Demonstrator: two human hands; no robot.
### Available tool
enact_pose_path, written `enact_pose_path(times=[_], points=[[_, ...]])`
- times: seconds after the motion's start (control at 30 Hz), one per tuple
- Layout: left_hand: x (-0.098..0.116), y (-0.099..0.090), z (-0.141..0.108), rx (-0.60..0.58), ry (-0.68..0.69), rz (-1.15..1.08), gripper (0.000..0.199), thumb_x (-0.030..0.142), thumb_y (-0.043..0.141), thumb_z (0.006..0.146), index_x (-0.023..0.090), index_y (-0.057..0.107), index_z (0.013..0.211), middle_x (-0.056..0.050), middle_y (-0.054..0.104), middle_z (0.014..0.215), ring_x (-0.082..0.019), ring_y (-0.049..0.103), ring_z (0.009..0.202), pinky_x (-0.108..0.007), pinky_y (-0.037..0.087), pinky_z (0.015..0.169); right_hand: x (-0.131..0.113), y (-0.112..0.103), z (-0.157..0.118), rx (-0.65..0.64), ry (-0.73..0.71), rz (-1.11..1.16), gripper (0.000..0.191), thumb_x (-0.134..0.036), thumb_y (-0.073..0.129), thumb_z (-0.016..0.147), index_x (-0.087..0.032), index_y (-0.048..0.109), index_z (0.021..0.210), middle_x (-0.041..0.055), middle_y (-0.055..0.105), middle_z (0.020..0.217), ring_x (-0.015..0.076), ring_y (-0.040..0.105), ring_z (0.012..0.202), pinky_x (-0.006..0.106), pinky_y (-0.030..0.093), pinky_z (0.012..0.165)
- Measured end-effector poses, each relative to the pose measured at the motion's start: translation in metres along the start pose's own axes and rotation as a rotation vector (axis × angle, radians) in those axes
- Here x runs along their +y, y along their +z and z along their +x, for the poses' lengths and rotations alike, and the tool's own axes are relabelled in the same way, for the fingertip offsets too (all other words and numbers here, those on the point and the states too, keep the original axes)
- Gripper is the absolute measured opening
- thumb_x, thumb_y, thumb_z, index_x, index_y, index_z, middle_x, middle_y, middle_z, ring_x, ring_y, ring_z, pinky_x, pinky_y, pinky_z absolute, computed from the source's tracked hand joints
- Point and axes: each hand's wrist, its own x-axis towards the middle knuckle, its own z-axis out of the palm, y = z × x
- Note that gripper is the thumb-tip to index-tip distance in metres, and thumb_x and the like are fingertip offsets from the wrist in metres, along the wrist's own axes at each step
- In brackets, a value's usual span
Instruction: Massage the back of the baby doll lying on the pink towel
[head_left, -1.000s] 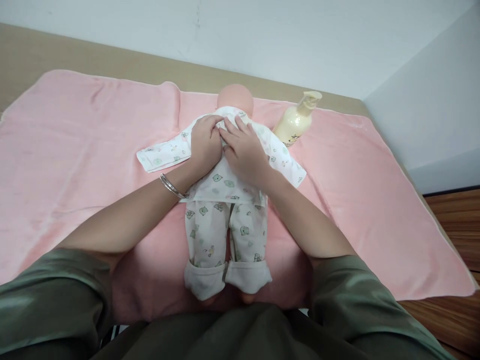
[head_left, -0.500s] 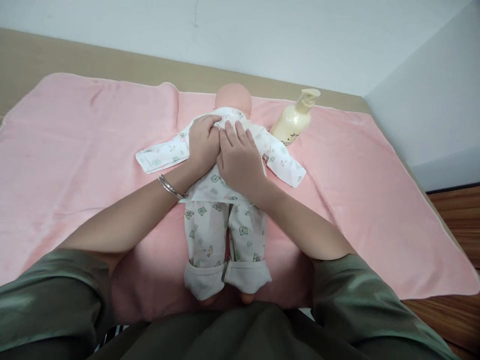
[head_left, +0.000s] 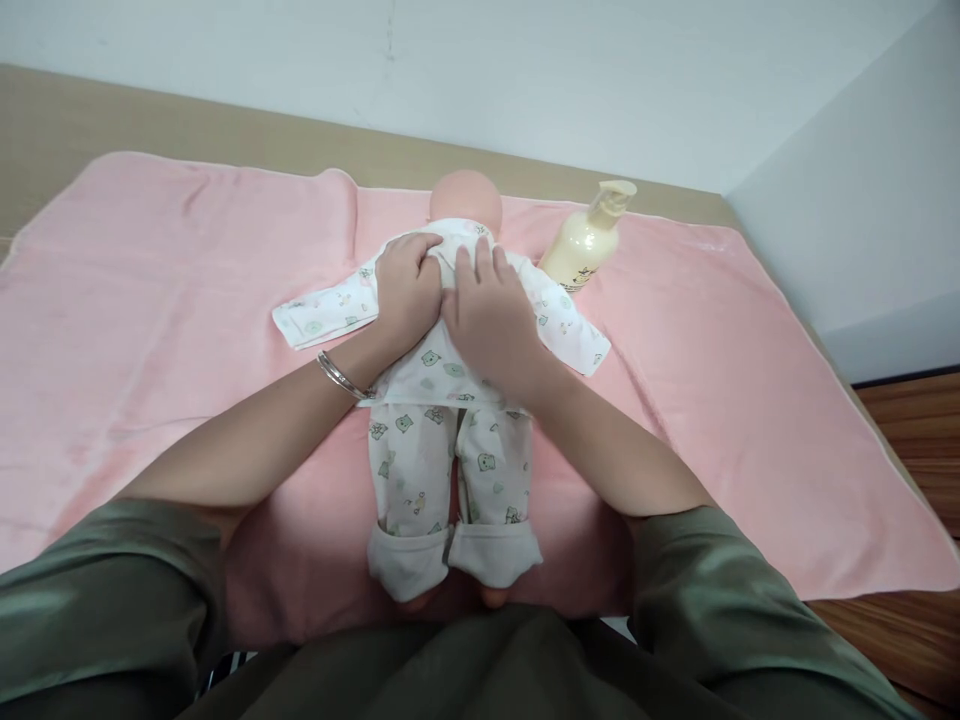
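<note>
A baby doll (head_left: 466,198) lies on a pink blanket (head_left: 180,350), its head at the far end and its face not visible. It wears a white printed top (head_left: 427,375) and matching trousers (head_left: 420,460) with turned-up cuffs. My left hand (head_left: 409,290) rests on the left part of the doll's upper body, thumb toward the middle. My right hand (head_left: 495,310) lies over the right part, palm down and fingers extended toward the head, slightly blurred. Both hands are open, with nothing held in them.
A pale yellow pump bottle (head_left: 586,240) leans on the blanket beyond the doll's right-hand sleeve. Behind the blanket run a beige table edge (head_left: 225,125) and a white wall (head_left: 487,80). Brown wood (head_left: 915,430) shows at the far right.
My right hand has shifted slightly to the right, opening a gap between it and my left hand. My left hand stays nearly where it was.
</note>
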Motion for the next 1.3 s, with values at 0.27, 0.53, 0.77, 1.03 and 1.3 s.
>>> enact_pose_path(times=[0.27,0.53,0.77,1.03,1.3], points=[[-0.002,0.001,0.001,-0.063,0.061,0.066,0.041,0.017,0.040,0.089,0.021,0.069,0.118,-0.009,0.067,0.138,-0.028,0.055,0.135,-0.050,0.038,0.123,0.011,0.003,0.014,-0.049,0.035,0.113,0.062,-0.023,0.038,0.099,-0.010,0.036,0.160,0.0098,0.028,0.172,0.0377,0.021,0.161,0.060,0.022,0.132],[0.019,0.001,-0.024,-0.122,0.146,0.136,0.044,0.036,0.038,0.100,0.021,0.059,0.136,-0.015,0.056,0.151,-0.035,0.045,0.147,-0.055,0.029,0.127,0.036,-0.001,0.038,-0.086,0.181,0.188,0.064,-0.031,0.036,0.104,0.000,0.031,0.160,0.0192,0.032,0.169,0.0329,0.025,0.160,0.057,0.021,0.132],[-0.006,0.003,0.003,-0.178,0.064,0.106,0.045,0.030,0.038,0.094,0.024,0.063,0.132,-0.011,0.062,0.144,-0.032,0.053,0.139,-0.050,0.035,0.125,-0.001,-0.010,-0.003,-0.036,0.044,-0.060,0.061,-0.027,0.033,0.108,0.008,0.033,0.157,0.0311,0.037,0.162,0.0405,0.035,0.155,0.053,0.028,0.130],[-0.006,0.005,0.001,-0.145,0.167,0.096,0.043,0.032,0.041,0.095,0.019,0.064,0.129,-0.015,0.067,0.135,-0.034,0.055,0.135,-0.052,0.035,0.124,0.024,-0.003,0.021,-0.096,0.074,0.133,0.061,-0.025,0.035,0.104,0.000,0.033,0.159,0.0236,0.029,0.169,0.0367,0.025,0.160,0.057,0.026,0.131],[0.013,0.000,-0.015,-0.194,0.219,0.167,0.048,0.025,0.038,0.093,0.012,0.058,0.135,-0.023,0.058,0.144,-0.041,0.048,0.141,-0.060,0.033,0.123,0.030,-0.004,0.026,-0.073,0.115,0.086,0.062,-0.028,0.033,0.106,0.007,0.033,0.157,0.0286,0.037,0.164,0.0383,0.032,0.157,0.055,0.026,0.130]])
